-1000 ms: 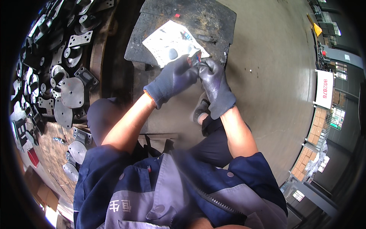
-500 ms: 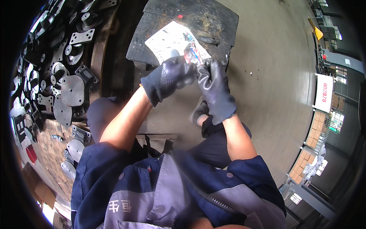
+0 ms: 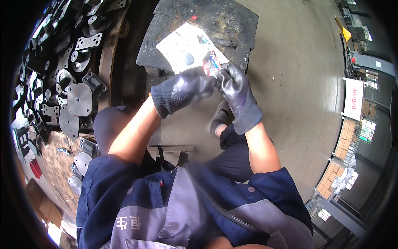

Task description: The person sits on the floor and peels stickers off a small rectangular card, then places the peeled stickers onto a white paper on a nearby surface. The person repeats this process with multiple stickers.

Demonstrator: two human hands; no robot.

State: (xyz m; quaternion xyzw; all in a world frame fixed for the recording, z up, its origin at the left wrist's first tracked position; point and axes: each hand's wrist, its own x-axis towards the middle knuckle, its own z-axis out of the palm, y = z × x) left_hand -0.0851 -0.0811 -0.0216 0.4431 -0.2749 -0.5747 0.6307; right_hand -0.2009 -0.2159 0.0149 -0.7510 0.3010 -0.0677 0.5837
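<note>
Both my hands wear dark coated gloves and meet in front of me, near the close edge of a dark, worn block-like table. Between them sticks up a small clear wrapper with red and blue print. My right hand is closed, pinching the wrapper's lower edge. Fingers curled, my left hand presses up against the right fingertips at the same edge; its grip point is partly hidden. Behind the wrapper a bright white sheet lies on the table, with a grey oval piece on it.
At left, a wooden bench carries many metal plates and brackets. A small red piece lies on the dark table. Concrete floor stretches right, toward stacked cartons and a white sign. My shoe is below my hands.
My left hand has shifted slightly down, uncovering more of the grey oval piece. The wrapper has tilted a little between my fingers. My right hand stays closed, its wrist slightly turned.
</note>
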